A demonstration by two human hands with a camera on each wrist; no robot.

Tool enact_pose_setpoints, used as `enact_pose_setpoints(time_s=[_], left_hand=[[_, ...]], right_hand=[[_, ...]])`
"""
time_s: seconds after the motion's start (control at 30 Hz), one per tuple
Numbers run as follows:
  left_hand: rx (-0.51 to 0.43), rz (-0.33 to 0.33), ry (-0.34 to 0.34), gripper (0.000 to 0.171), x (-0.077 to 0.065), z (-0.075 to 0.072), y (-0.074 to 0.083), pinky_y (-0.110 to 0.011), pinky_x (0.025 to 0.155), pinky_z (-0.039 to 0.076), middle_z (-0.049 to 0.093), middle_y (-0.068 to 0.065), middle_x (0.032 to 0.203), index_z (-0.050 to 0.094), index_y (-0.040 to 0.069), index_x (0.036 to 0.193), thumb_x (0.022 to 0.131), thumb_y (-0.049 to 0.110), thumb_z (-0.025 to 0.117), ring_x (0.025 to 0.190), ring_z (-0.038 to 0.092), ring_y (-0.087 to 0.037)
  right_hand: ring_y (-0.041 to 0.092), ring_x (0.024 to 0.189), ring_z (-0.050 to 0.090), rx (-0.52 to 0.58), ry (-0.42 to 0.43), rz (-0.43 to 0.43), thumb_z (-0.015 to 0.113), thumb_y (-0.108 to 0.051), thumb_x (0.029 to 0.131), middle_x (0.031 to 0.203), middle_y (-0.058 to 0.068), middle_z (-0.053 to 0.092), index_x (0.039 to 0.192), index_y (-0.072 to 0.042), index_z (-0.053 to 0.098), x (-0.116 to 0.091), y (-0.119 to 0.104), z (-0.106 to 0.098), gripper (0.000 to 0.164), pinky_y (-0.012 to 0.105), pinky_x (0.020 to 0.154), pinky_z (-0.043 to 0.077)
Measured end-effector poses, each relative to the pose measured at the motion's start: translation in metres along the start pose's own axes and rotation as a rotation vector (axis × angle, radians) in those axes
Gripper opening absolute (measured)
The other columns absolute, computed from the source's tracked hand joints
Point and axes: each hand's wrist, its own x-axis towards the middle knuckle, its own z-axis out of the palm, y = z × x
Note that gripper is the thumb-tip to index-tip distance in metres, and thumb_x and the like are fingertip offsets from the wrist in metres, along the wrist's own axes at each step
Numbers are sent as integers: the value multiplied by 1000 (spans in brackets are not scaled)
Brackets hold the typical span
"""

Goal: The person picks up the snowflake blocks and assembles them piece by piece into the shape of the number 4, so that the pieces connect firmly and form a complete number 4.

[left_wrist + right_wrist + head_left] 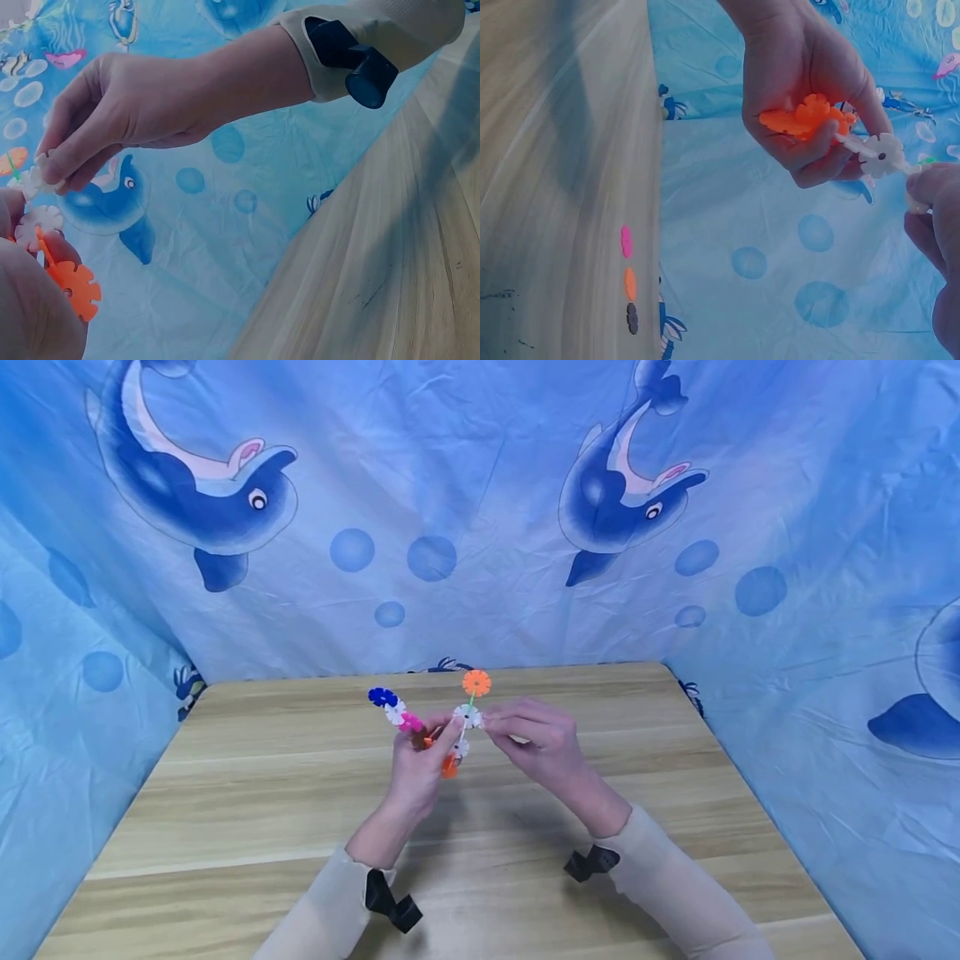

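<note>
My left hand grips a joined chain of slotted plastic snowflake discs, its thumb against a white disc. A green piece links that disc to an orange disc on top. On the left, blue, white and pink discs stick out past the fingers. More orange discs lie against the left palm in the right wrist view. My right hand pinches a small white disc at the chain's right side; its fingertips partly cover it. Whether the two white discs are joined I cannot tell.
Both hands are above a wood-grain table. Blue dolphin-printed curtains surround its back and sides. In the right wrist view a pink disc, an orange disc and a dark disc lie on the tabletop.
</note>
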Motion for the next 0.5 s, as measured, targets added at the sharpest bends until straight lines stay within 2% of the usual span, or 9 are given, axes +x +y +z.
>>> enact_pose_setpoints(time_s=[0.17,0.27,0.33,0.43,0.5], left_hand=[[-36,33,7,7,-1,2,0,-18,66,56,71,2,93,78,17,98,102,14,72,78,60,-12],[-67,56,8,8,-2,4,2,-17,64,56,70,2,91,77,16,98,102,12,72,74,60,-11],[-78,70,10,9,-2,5,4,-17,62,56,70,2,89,78,17,98,101,11,72,71,60,-11],[-92,75,9,14,-2,5,7,-17,61,56,71,3,88,80,20,95,102,11,72,67,60,-10],[-89,69,1,16,-3,5,8,-17,62,56,73,3,88,80,22,94,102,11,71,67,61,-11]], right_hand=[[28,86,79,8,22,-55,84,8,84,94,13,80,94,-1,81,1,1,1,14,34,81,67],[26,86,77,-5,44,-49,78,2,91,93,13,79,94,-1,80,2,0,0,5,33,81,67],[26,86,77,-19,56,-32,75,-2,95,93,12,79,92,-1,79,2,-1,-1,5,32,81,67],[25,84,78,-24,69,-18,73,-2,96,91,12,79,89,-1,78,2,-1,-3,8,32,81,67],[27,83,78,-4,78,-23,77,2,92,90,13,80,89,0,78,1,-1,-3,4,32,80,67]])
